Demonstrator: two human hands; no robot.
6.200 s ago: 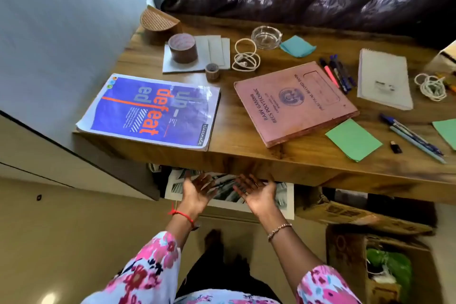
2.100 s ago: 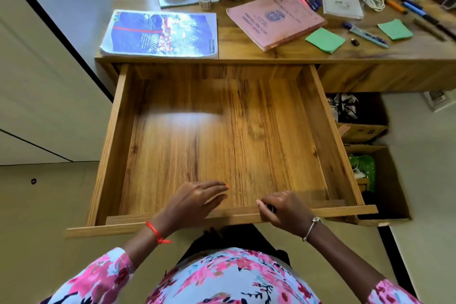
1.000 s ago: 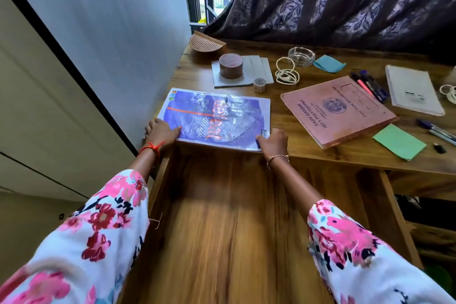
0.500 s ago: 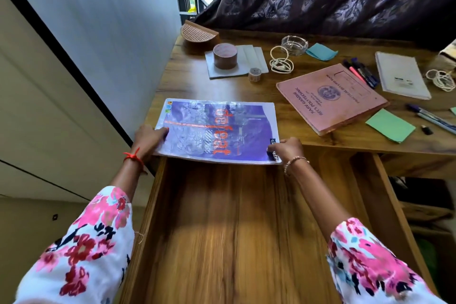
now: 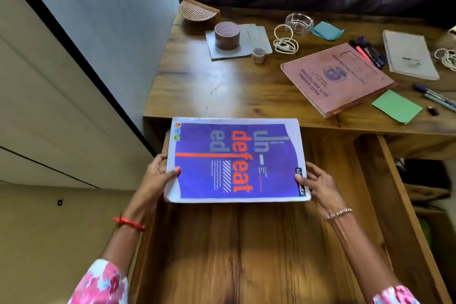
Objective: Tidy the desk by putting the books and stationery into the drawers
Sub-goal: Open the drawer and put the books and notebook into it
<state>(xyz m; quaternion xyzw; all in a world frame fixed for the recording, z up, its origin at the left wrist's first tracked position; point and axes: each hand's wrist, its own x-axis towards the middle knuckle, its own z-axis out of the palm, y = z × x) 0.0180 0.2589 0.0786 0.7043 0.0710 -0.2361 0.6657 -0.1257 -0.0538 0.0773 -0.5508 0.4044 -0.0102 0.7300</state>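
Observation:
I hold a blue book point(image 5: 234, 160) with orange lettering flat above the open wooden drawer point(image 5: 246, 254), just in front of the desk's edge. My left hand point(image 5: 158, 175) grips its left edge and my right hand point(image 5: 318, 185) grips its right edge. On the desk point(image 5: 222, 86) lie a pink record book point(image 5: 338, 76), a white notebook point(image 5: 409, 54), green sticky notes point(image 5: 397, 106), a blue sticky note point(image 5: 327, 30), markers point(image 5: 369, 52) and pens point(image 5: 436, 97).
At the desk's back stand a wicker holder point(image 5: 197, 13), a round brown box point(image 5: 227, 36) on grey sheets, a small tape roll point(image 5: 258, 55), a coiled white cable point(image 5: 285, 41) and a glass ashtray point(image 5: 299, 22). A wall runs along the left; a dark curtain hangs behind.
The blue book has come off the desk toward me and now hangs over the open drawer, held by both hands at its sides.

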